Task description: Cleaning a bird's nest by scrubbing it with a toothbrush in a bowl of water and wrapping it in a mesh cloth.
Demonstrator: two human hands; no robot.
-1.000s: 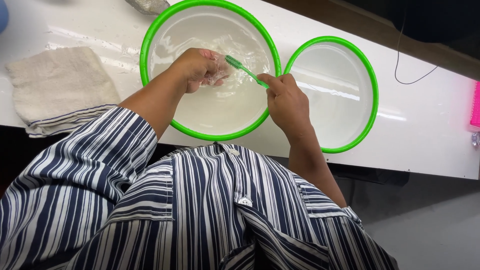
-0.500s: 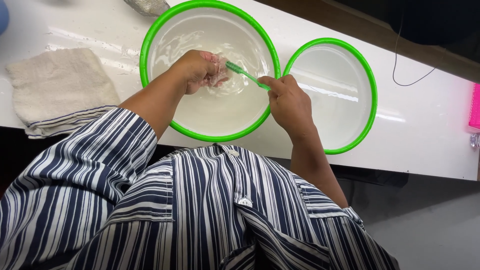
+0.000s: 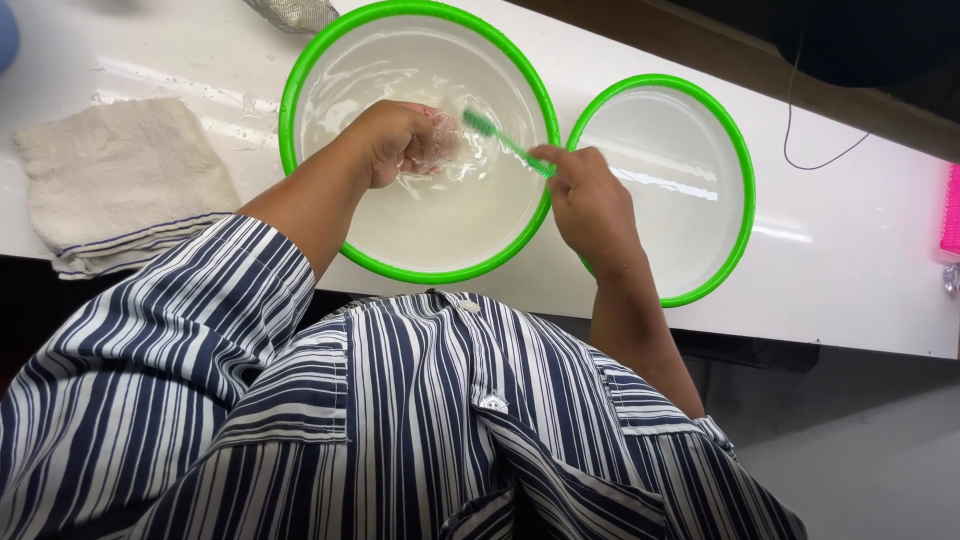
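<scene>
My left hand (image 3: 398,140) is inside a large white basin with a green rim (image 3: 300,80), closed around a small clear object (image 3: 442,150) that I cannot make out, at the water's surface. My right hand (image 3: 585,195) grips a green toothbrush (image 3: 498,138) over the basin's right rim, its bristle end resting against the clear object. The basin holds clear water.
A second, smaller green-rimmed white basin (image 3: 735,160) stands to the right on the white counter (image 3: 850,250). A folded beige towel (image 3: 120,185) lies at the left. A metal mesh item (image 3: 295,12) sits behind the big basin; a pink object (image 3: 950,210) at the far right edge.
The toothbrush shifts back and forth slightly against the object in my left hand. Both hands stay over the large basin.
</scene>
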